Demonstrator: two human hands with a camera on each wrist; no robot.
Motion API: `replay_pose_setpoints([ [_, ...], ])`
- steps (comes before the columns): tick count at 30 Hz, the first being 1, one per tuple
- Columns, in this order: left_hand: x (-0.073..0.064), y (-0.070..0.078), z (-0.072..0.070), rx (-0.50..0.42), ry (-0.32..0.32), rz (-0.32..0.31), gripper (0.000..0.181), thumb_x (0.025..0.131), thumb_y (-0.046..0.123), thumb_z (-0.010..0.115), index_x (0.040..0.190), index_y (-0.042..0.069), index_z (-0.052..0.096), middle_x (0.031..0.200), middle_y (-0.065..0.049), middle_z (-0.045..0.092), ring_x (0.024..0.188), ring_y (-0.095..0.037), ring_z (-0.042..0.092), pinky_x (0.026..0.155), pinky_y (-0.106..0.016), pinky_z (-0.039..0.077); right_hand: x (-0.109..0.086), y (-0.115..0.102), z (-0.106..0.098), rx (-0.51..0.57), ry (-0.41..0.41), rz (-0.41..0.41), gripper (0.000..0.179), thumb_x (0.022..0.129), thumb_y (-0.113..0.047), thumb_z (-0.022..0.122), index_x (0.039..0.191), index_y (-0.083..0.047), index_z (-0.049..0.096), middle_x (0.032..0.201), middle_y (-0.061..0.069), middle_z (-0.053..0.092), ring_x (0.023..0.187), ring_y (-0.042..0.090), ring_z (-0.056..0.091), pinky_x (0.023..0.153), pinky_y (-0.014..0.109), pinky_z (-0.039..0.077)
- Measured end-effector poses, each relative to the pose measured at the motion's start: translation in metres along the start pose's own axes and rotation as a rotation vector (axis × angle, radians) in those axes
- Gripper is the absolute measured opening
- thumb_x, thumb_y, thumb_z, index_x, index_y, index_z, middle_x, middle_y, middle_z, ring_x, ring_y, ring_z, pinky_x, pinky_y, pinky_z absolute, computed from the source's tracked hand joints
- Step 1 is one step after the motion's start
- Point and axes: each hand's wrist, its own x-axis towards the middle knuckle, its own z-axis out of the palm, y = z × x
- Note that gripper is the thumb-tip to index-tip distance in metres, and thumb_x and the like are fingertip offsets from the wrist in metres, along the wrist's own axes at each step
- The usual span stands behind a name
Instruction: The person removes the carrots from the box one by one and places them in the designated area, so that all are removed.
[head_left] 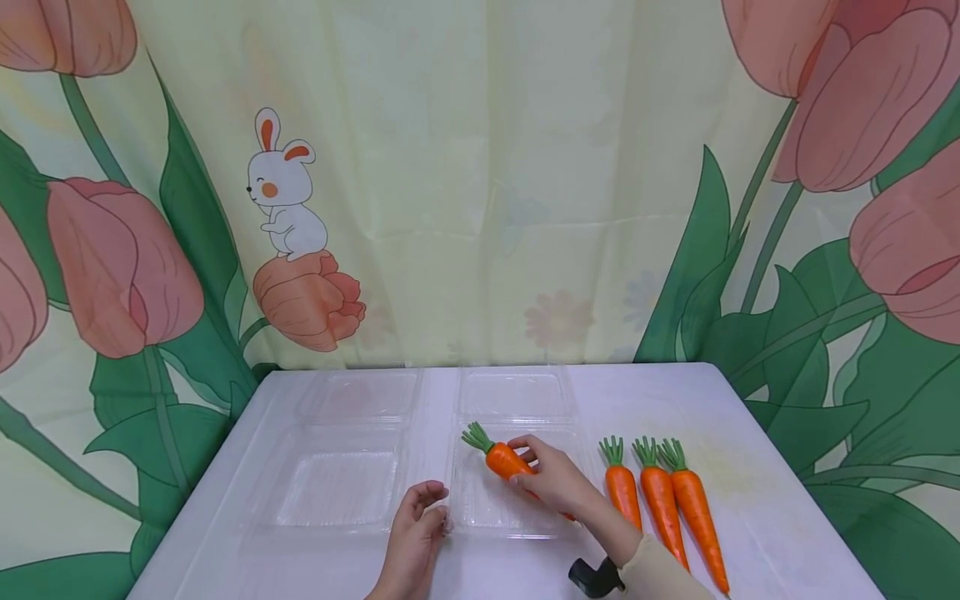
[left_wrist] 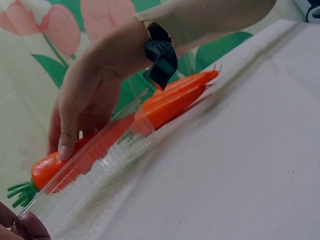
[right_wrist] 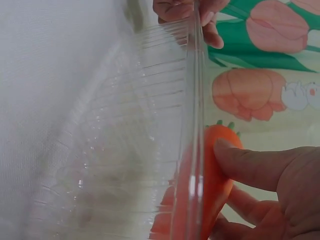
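Observation:
My right hand (head_left: 551, 475) grips an orange carrot (head_left: 504, 461) by its thick upper part, thumb on one side and fingers on the other. The carrot's green stub leaves (left_wrist: 22, 193) point to the far left. It lies slantwise over the base of the right clear plastic box (head_left: 495, 521), its lower part partly behind my hand in the head view. At the left side of this box, my left hand (head_left: 416, 529) pinches the rim between thumb and fingers. In the right wrist view, the carrot (right_wrist: 220, 150) shows partly through the box's ribbed wall.
To the left stands a second clear box (head_left: 337, 492) with its lid (head_left: 363, 393) folded back. Three more carrots (head_left: 660, 492) lie side by side at the right. A black strap-like piece (head_left: 595, 577) sits at my right wrist. A printed curtain (head_left: 487, 208) hangs behind the white table (head_left: 262, 417).

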Motion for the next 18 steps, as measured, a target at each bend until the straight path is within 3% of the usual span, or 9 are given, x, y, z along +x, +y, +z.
replay_pose_setpoints([
  [8, -0.001, 0.0, 0.0, 0.005, -0.006, 0.003, 0.038, 0.094, -0.007, 0.051, 0.13, -0.002, 0.043, 0.128, -0.013, 0.048, 0.097, -0.019, 0.049, 0.078, -0.028, 0.047, -0.001, 0.0, -0.008, 0.015, 0.021, 0.033, 0.049, 0.09, -0.017, 0.078, 0.136, -0.018, 0.06, 0.119, 0.007, 0.067, 0.099, 0.021, 0.063, 0.087, 0.044, 0.059],
  [18, -0.001, -0.003, -0.003, -0.025, -0.039, 0.027, 0.035, 0.095, -0.006, 0.051, 0.129, -0.001, 0.044, 0.124, -0.008, 0.049, 0.097, -0.016, 0.048, 0.078, -0.026, 0.046, -0.006, -0.002, -0.021, 0.114, 0.033, 0.082, 0.056, 0.09, -0.019, 0.08, 0.14, -0.016, 0.056, 0.106, 0.009, 0.066, 0.086, 0.021, 0.064, 0.073, 0.038, 0.061],
])
